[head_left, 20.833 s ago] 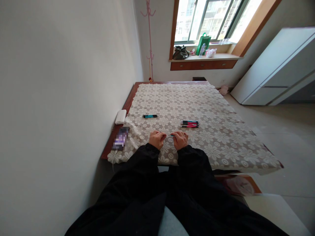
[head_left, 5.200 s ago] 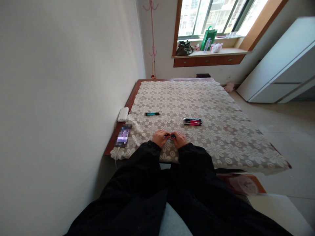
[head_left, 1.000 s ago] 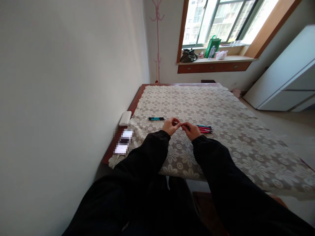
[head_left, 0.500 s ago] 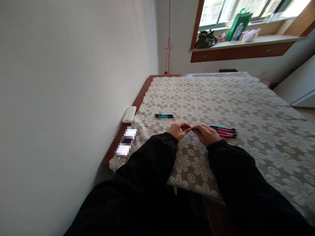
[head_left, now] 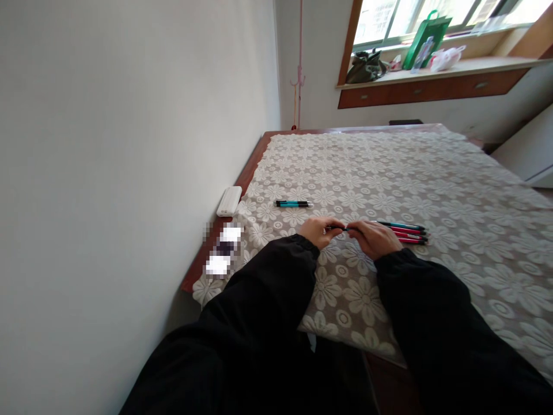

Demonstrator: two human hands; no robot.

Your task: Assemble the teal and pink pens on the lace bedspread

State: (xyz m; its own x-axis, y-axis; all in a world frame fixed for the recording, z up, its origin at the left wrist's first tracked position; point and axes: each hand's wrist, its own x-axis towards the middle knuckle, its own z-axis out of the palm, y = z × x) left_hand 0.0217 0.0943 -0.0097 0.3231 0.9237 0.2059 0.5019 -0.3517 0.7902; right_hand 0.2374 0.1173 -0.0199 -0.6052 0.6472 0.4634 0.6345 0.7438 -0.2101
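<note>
left hand [head_left: 317,231] and right hand [head_left: 372,238] fingers pinch what looks like one pen [head_left: 339,229].

Beige lace tablecloth [head_left: 389,173] patterned all over with cream flowers, on a reddish-brown wooden table [head_left: 254,164]. Teal-and-black pen [head_left: 292,203] lying alone; pink and teal pens [head_left: 406,232] bunched together. Small white box [head_left: 228,201] at the edge. Black sleeves [head_left: 276,271]. Green bag [head_left: 425,31] on the windowsill.

Both hands, left hand [head_left: 318,231] and right hand [head_left: 374,238], have slid forward from the bench edge, now working the pen [head_left: 338,229] beside the pen pile [head_left: 404,233].
</note>
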